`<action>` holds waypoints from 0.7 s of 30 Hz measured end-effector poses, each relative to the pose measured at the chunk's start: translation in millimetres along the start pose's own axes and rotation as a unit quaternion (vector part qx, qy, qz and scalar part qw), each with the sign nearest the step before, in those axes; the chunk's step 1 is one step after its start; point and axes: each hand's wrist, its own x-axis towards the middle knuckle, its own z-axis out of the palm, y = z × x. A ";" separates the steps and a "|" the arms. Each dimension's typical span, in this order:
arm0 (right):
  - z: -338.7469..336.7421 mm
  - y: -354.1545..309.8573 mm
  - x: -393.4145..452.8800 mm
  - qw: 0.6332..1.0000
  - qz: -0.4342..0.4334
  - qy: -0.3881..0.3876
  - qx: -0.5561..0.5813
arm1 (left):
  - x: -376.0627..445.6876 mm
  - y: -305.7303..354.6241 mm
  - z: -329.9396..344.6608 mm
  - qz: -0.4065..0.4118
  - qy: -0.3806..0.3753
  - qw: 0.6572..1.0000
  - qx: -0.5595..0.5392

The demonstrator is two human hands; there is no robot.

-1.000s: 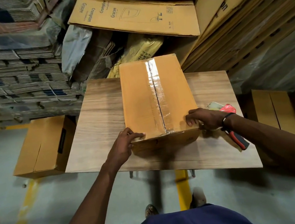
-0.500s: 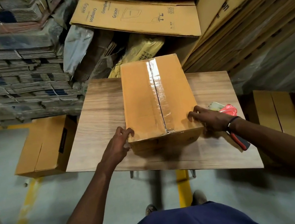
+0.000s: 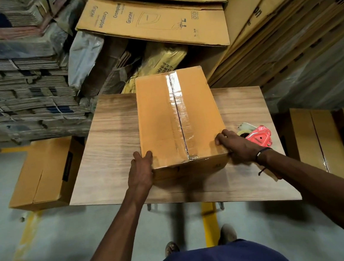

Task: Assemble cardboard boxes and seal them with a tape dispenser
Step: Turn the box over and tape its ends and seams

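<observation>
A brown cardboard box (image 3: 160,118) stands on the wooden table (image 3: 105,146), its top flaps closed and a strip of clear tape running along the centre seam. My left hand (image 3: 140,174) grips the box's near left corner, thumb on the top. My right hand (image 3: 236,148) grips the near right corner, fingers curled over the top edge. A red tape dispenser (image 3: 258,137) lies on the table just right of the box, partly hidden behind my right hand.
An assembled box (image 3: 44,174) sits on the floor left of the table; more boxes (image 3: 327,138) stand at the right. Bundles of flat cartons (image 3: 11,88) and large flat sheets (image 3: 152,19) are stacked behind. A yellow line (image 3: 209,222) marks the grey floor.
Both hands slid from the box's near edge to its near corners and now grip its sides. The box has hardly moved.
</observation>
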 end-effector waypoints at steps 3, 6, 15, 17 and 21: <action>-7.4 0.3 -2.8 0.999 -0.023 -0.013 -0.023 | -0.3 -4.3 -1.6 0.034 -0.020 0.998 0.049; -7.0 1.8 -5.5 0.998 -0.040 -0.012 -0.041 | -5.1 -3.0 -3.6 0.056 -0.010 0.994 0.090; 13.3 -10.4 4.2 0.998 0.020 0.060 0.004 | -7.9 31.1 3.3 -0.040 0.027 0.992 0.117; 14.9 -13.9 6.2 0.997 0.038 0.061 0.010 | -7.9 34.7 4.4 -0.054 0.026 0.991 0.117; 11.7 -11.7 2.5 0.998 0.032 0.053 0.024 | -6.9 34.1 0.2 -0.077 -0.014 0.994 0.075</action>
